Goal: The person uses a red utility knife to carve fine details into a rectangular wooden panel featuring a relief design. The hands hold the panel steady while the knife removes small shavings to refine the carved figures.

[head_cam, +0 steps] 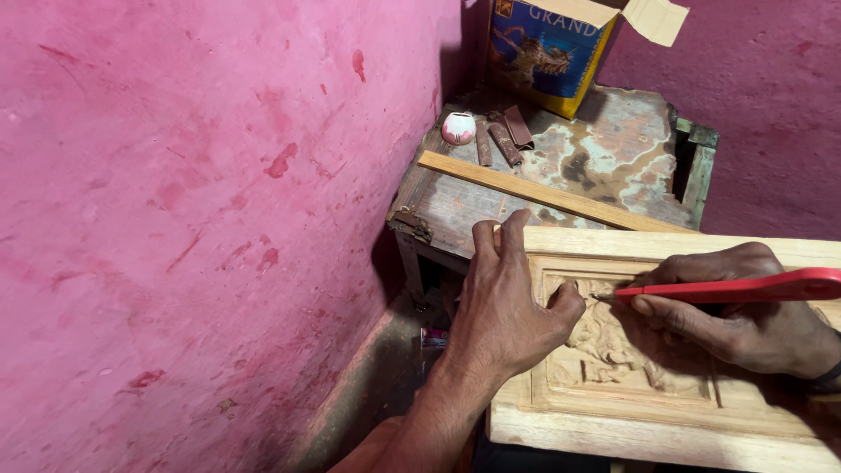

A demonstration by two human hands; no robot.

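— Pink plaster wall (193,219) fills the left; what sits against it?

— An old worn table (613,153) in the far corner, with a blue-and-yellow carton (547,48) at its back, a small round pink-and-white pot (458,128), a few rolled brown strips (504,138) and a loose wooden slat (543,193) lying aslant.

— And the work itself?

— A pale carved panel (648,420) lies near, right of centre, its long axis running left to right, its far edge close to the table.

— Where are the hands?

— Left hand (508,307) is pressed flat on the panel's left end, fingers hooked over the far edge, thumb pointing right at the relief. Right hand (745,324) comes in from the right, closed around a red-handled tool (745,287).

— Which way does the tool lie?

— Along the panel's length, tip aimed left, meeting the carving (613,346) just beside the left thumb. Both hands rest on the panel, close together; the right is the working one and the relief lies between them.
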